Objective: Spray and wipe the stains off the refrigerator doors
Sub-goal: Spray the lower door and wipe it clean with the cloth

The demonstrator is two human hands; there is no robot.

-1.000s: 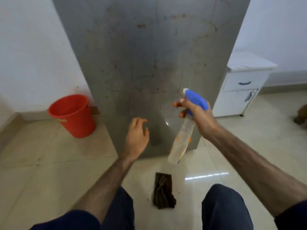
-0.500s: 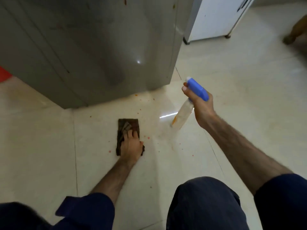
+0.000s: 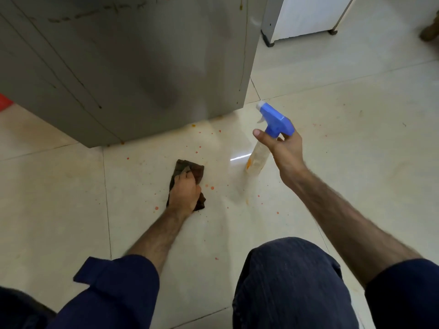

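The grey refrigerator door point(image 3: 133, 67) fills the upper left, with brown smears and small orange specks along its lower part. On the floor tiles below it lies a dark brown cloth point(image 3: 193, 170). My left hand point(image 3: 185, 192) presses down on the cloth with its fingers curled into it. To the right, my right hand point(image 3: 283, 148) holds a spray bottle point(image 3: 273, 122) by the neck; it has a blue trigger head and a clear body with a little orange liquid. The nozzle points toward the refrigerator's lower corner.
Orange droplets dot the cream floor tiles point(image 3: 237, 195) around the cloth. A white cabinet point(image 3: 306, 17) stands behind the refrigerator's right edge. A sliver of a red bucket point(image 3: 3, 102) shows at the far left. My knees fill the bottom of the view.
The view tipped down from the door to the floor. My left hand dropped onto the cloth and closed its fingers on it. My right hand kept the spray bottle.
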